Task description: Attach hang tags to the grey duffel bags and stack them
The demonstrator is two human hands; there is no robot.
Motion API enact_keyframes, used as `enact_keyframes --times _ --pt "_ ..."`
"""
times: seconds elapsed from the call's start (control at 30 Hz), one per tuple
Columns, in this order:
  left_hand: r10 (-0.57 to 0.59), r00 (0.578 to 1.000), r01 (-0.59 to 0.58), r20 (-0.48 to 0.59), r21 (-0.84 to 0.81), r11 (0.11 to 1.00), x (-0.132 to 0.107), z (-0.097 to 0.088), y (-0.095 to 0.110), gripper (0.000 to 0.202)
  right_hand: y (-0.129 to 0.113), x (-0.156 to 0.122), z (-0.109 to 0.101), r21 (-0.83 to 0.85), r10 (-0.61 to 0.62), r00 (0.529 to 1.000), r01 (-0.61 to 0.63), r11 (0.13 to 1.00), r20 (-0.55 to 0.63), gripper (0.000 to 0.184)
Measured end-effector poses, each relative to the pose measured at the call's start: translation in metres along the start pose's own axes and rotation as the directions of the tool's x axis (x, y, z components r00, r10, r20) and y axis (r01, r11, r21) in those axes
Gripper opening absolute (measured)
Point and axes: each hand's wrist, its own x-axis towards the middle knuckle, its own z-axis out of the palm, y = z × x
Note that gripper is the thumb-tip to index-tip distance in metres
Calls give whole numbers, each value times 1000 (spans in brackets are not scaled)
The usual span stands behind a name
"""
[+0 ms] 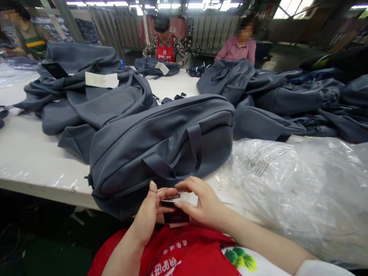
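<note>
Close to my apron, a small dark hang tag [176,215] is held between my two hands. My left hand [149,214] has a thin dark string [159,190] across its thumb and fingers, with the tag against its fingertips. Thumb and fingers of my right hand [204,203] close on the tag's upper edge and the string; the exact grip is partly hidden. Just beyond my hands, a dark blue-grey bag [162,137] stands on the table, its strap handle [196,147] facing me and its zip along the top.
Crumpled clear plastic bags [282,178] cover the white table [32,158] at my right. More blue-grey bags [94,106] are heaped at left, one with a pale paper tag [102,79], and another pile [286,97] lies right. Three people work across the table.
</note>
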Motion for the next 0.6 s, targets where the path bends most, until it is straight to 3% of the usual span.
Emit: enact_keyframes --times 0.13,0.23,0.33,0.43,0.5,0.53,0.6 --pt "-19 995 14 95 53 998 -1 5 -8 77 18 7 11 94 190 977 -200 975 101 13" --pt "-3 986 7 167 -22 1000 -4 7 -8 60 31 9 21 308 324 938 -348 886 126 23" --pt "27 981 -15 190 -62 998 -6 7 -6 46 35 11 25 576 409 893 -437 691 186 26" --pt "69 990 -70 125 10 997 -6 5 -8 36 33 16 18 803 412 863 -456 384 293 28" --pt "119 989 -129 84 126 984 -5 4 -10 34 30 20 7 866 372 859 -449 219 352 33" --pt "137 988 -149 78 184 972 -5 2 -11 33 28 22 1 882 346 868 -434 183 356 34" --pt "158 983 -178 98 250 952 -6 -1 -11 29 23 25 -8 901 286 904 -381 208 317 33"
